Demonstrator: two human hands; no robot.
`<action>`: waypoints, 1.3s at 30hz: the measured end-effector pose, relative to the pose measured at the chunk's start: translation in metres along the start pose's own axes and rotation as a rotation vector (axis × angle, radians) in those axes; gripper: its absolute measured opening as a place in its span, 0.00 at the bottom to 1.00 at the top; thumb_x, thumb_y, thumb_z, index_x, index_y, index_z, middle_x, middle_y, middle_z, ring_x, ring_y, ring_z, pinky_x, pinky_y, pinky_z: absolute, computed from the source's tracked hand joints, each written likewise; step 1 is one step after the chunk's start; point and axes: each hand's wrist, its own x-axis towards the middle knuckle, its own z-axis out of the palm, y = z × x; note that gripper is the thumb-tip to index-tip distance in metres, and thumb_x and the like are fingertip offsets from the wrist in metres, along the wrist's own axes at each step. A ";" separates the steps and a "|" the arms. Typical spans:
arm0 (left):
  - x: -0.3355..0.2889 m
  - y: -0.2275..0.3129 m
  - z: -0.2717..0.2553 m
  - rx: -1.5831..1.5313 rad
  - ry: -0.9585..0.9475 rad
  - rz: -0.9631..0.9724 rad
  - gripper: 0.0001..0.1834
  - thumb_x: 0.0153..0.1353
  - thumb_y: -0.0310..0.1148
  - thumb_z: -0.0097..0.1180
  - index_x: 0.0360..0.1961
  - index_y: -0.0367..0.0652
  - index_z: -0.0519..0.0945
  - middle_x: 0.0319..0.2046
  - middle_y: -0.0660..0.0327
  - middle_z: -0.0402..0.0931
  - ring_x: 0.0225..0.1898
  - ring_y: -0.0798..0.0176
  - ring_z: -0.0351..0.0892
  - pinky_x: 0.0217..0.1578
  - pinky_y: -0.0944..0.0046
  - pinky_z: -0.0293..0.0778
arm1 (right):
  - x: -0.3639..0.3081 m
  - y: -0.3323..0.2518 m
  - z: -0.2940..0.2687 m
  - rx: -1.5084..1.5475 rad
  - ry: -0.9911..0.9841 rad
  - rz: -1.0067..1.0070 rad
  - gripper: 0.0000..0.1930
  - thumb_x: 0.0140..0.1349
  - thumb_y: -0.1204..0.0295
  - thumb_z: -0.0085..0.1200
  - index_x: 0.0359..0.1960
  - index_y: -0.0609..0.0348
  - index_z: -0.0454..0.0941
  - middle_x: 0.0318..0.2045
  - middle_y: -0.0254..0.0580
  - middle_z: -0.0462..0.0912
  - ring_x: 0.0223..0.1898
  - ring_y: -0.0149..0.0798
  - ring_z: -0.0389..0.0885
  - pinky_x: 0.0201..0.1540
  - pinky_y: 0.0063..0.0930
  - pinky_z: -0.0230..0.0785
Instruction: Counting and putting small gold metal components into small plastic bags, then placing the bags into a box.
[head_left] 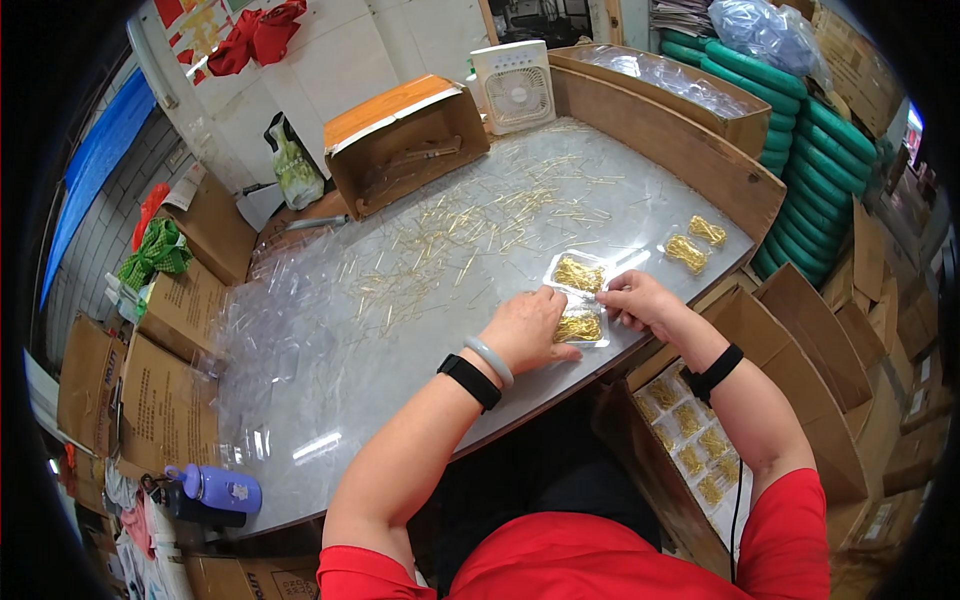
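Two clear plastic blister packs filled with gold metal pins lie by the table's front edge, a far pack (578,273) and a near pack (580,326). My left hand (525,328) grips the left side of the near pack, thumb along its front and fingers at its upper corner. With thumb and forefinger pinched, my right hand (640,302) holds the right edge where the two packs meet. Exactly which pack's edge is in that pinch is hard to make out. Many loose gold pins (470,225) are scattered over the grey tabletop (380,400).
Two more filled packs (686,253) sit to the right. Empty clear packs (270,310) pile up at the left. An open carton (405,150) and a white fan (515,88) stand at the back. Below right, a carton holds filled packs (690,430). A purple bottle (222,489) lies front left.
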 end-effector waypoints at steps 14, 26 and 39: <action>-0.009 -0.013 0.011 -0.301 0.108 0.033 0.38 0.51 0.53 0.72 0.55 0.39 0.70 0.52 0.46 0.75 0.54 0.40 0.77 0.52 0.50 0.74 | -0.011 -0.025 0.040 -0.698 0.225 -0.573 0.10 0.58 0.65 0.60 0.33 0.60 0.85 0.36 0.49 0.83 0.40 0.51 0.83 0.45 0.43 0.75; -0.010 -0.010 0.019 -0.183 0.100 0.001 0.34 0.56 0.51 0.69 0.51 0.37 0.69 0.46 0.47 0.75 0.49 0.41 0.77 0.50 0.49 0.75 | -0.013 -0.019 0.030 -0.816 0.078 -0.589 0.11 0.61 0.66 0.58 0.36 0.61 0.83 0.38 0.51 0.79 0.42 0.51 0.80 0.46 0.40 0.73; -0.020 -0.007 0.016 -0.102 0.093 0.049 0.40 0.57 0.42 0.69 0.65 0.34 0.64 0.67 0.41 0.63 0.63 0.40 0.70 0.63 0.52 0.69 | -0.003 -0.016 0.009 -0.286 0.232 -0.074 0.16 0.66 0.64 0.57 0.40 0.71 0.79 0.27 0.46 0.84 0.22 0.34 0.81 0.20 0.29 0.70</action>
